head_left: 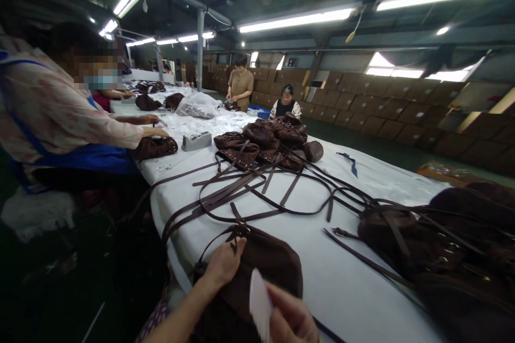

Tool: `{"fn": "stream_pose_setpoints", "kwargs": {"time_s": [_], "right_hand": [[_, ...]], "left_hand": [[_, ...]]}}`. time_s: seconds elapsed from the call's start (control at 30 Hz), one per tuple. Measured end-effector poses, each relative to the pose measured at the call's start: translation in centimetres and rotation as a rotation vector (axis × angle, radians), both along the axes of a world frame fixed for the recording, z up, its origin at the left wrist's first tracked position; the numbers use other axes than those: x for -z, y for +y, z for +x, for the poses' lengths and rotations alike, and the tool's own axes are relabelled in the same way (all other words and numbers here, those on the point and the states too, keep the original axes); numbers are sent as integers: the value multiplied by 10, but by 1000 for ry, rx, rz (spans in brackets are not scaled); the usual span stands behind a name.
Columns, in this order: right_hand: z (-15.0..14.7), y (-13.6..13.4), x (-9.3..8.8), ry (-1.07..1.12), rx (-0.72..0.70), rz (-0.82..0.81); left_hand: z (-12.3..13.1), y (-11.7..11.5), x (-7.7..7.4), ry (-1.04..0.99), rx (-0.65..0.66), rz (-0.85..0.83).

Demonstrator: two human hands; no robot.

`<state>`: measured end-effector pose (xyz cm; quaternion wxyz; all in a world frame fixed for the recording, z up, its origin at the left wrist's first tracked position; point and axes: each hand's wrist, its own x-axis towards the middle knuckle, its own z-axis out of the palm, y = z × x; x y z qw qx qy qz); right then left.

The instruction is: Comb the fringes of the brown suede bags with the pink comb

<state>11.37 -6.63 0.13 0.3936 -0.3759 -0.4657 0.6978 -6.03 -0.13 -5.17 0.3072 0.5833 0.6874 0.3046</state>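
Note:
A dark brown drawstring bag (277,252) lies on its side at the near edge of the table, in front of me. My left hand (227,261) is closed at the bag's top, pinching a dark cord by the metal eyelets. Above the bag's lower part, my right hand (292,315) holds a thin white piece (260,300) with a rounded tip between thumb and fingers. Its exact kind is not clear. Long brown straps (233,193) trail over the table beyond the bag.
More brown bags are heaped mid-table (277,139) and at the right (454,246). A grey tape dispenser (196,141) stands by a co-worker (60,102) at the left, whose hands are on another bag (156,147). Other people sit or stand farther back, before stacked cartons (362,104).

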Motion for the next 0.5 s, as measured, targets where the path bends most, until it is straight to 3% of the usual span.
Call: {"fn": "stream_pose_setpoints", "kwargs": {"time_s": [0.07, 0.13, 0.27, 0.33, 0.43, 0.5], "right_hand": [[6, 24, -13, -119, 51, 65], [8, 51, -14, -357, 91, 159], [10, 75, 19, -611, 134, 235], [11, 71, 39, -645, 143, 233], [13, 63, 53, -665, 127, 245], [13, 60, 52, -660, 97, 259]], "left_hand": [[-10, 8, -5, -82, 64, 27], [-21, 15, -11, -161, 69, 47], [-49, 12, -17, -259, -82, 48], [-60, -10, -16, -222, -250, 72], [-54, -59, -18, 13, -466, 159], [-37, -88, -20, 142, -332, 76]]}}
